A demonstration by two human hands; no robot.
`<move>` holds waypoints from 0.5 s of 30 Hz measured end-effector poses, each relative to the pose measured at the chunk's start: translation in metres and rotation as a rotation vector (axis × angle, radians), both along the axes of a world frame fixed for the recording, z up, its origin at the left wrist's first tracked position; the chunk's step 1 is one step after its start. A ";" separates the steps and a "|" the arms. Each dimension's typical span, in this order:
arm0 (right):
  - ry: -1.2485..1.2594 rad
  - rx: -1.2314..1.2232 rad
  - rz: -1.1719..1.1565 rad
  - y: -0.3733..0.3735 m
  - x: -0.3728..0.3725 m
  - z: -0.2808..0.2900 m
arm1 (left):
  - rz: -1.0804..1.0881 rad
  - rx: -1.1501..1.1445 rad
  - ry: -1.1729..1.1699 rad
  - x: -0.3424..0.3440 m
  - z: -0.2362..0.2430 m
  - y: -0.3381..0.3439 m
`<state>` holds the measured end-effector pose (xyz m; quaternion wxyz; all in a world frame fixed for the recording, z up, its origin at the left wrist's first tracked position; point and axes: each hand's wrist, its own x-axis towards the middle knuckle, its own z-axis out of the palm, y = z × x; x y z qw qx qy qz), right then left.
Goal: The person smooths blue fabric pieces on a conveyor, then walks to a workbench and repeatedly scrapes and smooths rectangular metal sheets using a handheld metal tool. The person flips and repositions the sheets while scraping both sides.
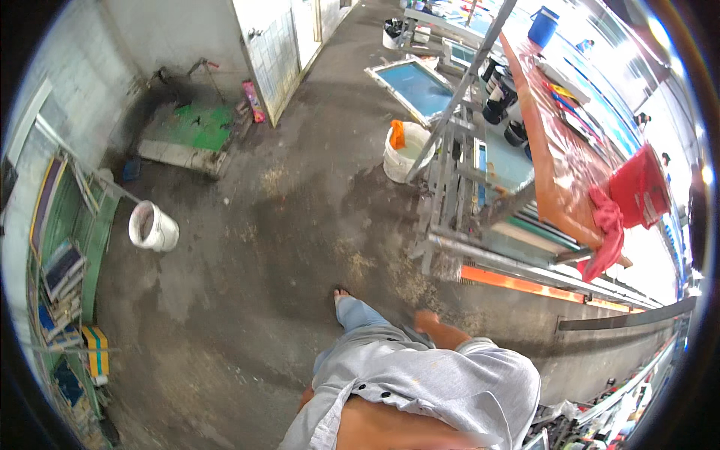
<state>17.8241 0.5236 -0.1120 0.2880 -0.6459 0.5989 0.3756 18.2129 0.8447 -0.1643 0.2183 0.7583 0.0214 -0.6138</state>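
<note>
My right hand (426,321) hangs at my right side, beside the hem of my light grey shirt (427,367). It is small and blurred, so I cannot make out its fingers or anything in them. Of my left hand (306,397) only a sliver of skin shows past the shirt; its fingers are hidden. Neither hand touches any object that I can see. One sandalled foot (340,292) is forward on the wet-looking grey floor (262,300).
A white bucket (166,231) stands at left, another white bucket (395,166) with an orange cloth (405,135) ahead. To the right, a metal-framed table (551,172) bears a red bucket (649,191) and red cloth (606,229). A blue framed screen (412,84) lies beyond. Frames (64,270) lean left.
</note>
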 end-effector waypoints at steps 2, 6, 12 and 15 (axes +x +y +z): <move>-0.179 -0.118 -0.040 -0.104 0.068 0.004 | 0.057 -0.028 -0.007 0.011 0.019 -0.073; -0.635 -0.489 -0.076 -0.270 0.202 0.109 | 0.163 -0.129 -0.057 0.070 0.044 -0.209; -0.605 -0.619 -0.169 -0.476 0.297 0.116 | 0.150 -0.142 0.002 0.152 0.030 -0.419; -0.452 -0.554 -0.208 -0.535 0.304 0.080 | 0.105 -0.104 0.056 0.210 0.008 -0.525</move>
